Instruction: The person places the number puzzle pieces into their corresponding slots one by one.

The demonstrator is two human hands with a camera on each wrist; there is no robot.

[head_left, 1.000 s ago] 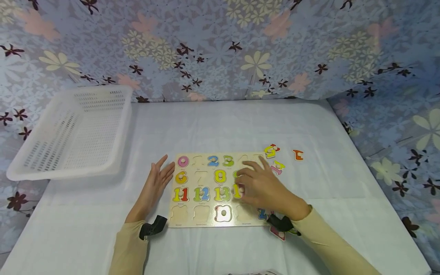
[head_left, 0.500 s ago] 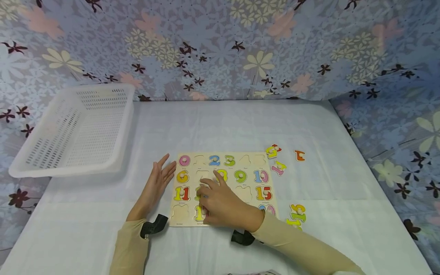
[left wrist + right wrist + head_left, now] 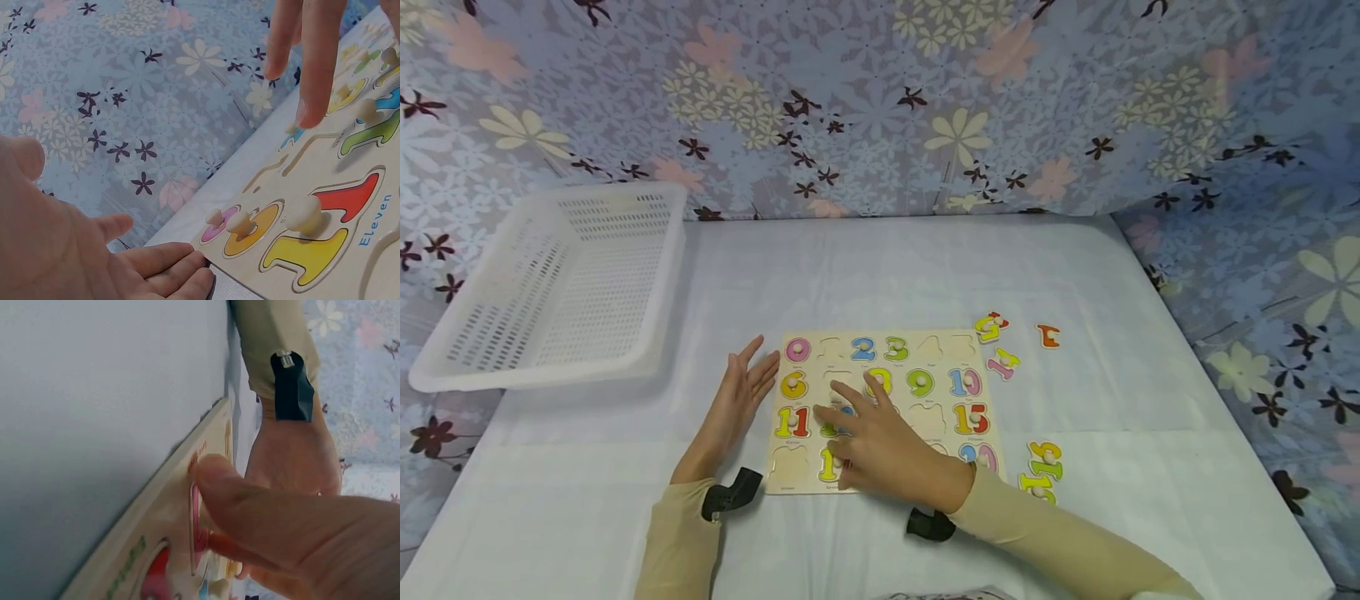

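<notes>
Most number pieces (image 3: pixel 793 422) sit in your board (image 3: pixel 942 392), but several recesses (image 3: pixel 790 462) are bare and loose pieces (image 3: pixel 1047 460) lie to its right — seemingly past halfway. Your right hand (image 3: pixel 883 442) spreads over the seventeen (image 3: pixel 827 467) in its bottom-row slot, thumb and finger parted — your left hand (image 3: pixel 741 389) rests straight-fingered at the board's left edge

One basket (image 3: pixel 664 283), one puzzle board (image 3: pixel 790 465) and two sleeves (image 3: pixel 1045 533) show.
</notes>
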